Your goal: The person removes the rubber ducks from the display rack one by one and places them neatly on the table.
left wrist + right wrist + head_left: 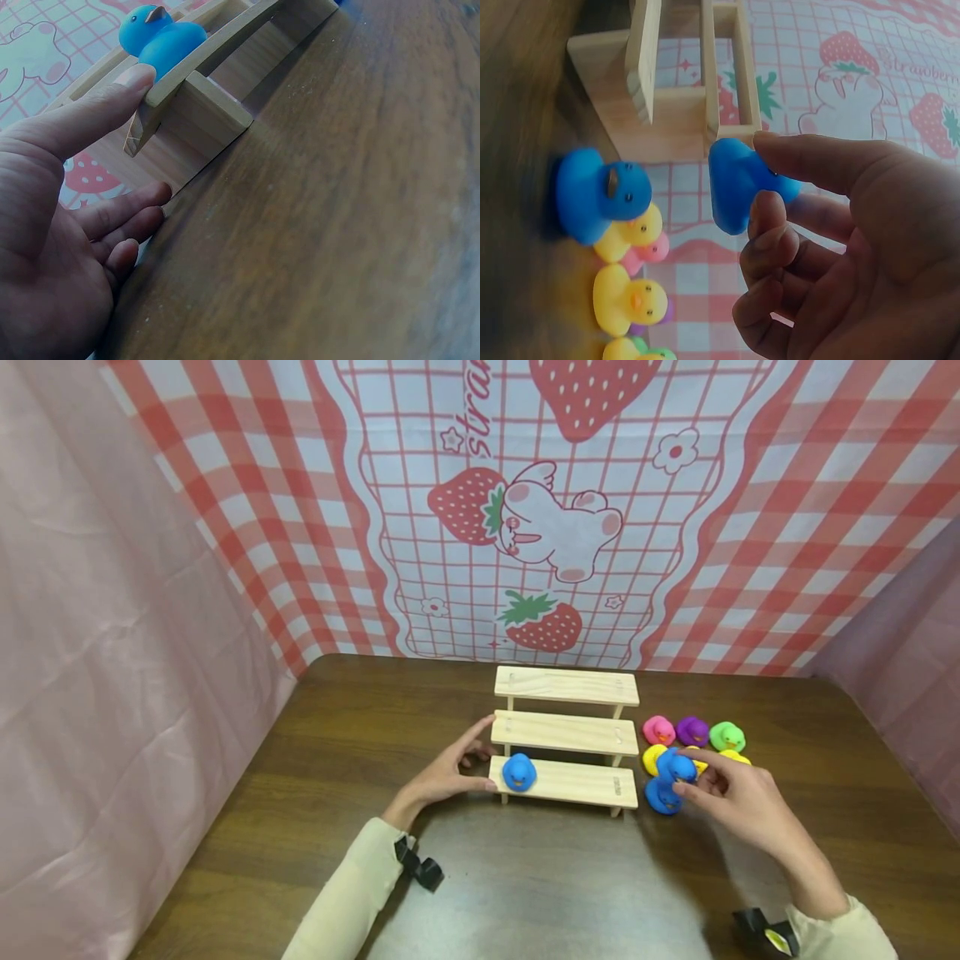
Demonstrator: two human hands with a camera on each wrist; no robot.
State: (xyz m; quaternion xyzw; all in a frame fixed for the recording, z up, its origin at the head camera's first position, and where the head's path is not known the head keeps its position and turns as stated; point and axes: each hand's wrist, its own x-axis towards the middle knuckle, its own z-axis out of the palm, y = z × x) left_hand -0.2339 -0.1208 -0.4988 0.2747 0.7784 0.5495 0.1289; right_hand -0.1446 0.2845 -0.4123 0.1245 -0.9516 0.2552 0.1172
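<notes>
A three-step wooden display stand (564, 732) stands on the table, with a blue rubber duck (519, 773) at the left end of its lowest step. My left hand (448, 770) touches the stand's left end; the thumb (112, 105) rests against the lowest step beside that duck, and the other fingers are loosely bent. My right hand (738, 793) pinches a second blue rubber duck (739, 184) between thumb and fingers, held up off the table. Just under it in the head view, another blue duck (663, 797) sits on the table right of the stand.
Behind the blue duck stand yellow ducks (622, 300), partly hidden by my right hand in the head view. Farther back are a pink duck (658, 730), a purple duck (692, 731) and a green duck (727, 736). A strawberry-print cloth (525, 527) hangs behind the wooden table (360, 710).
</notes>
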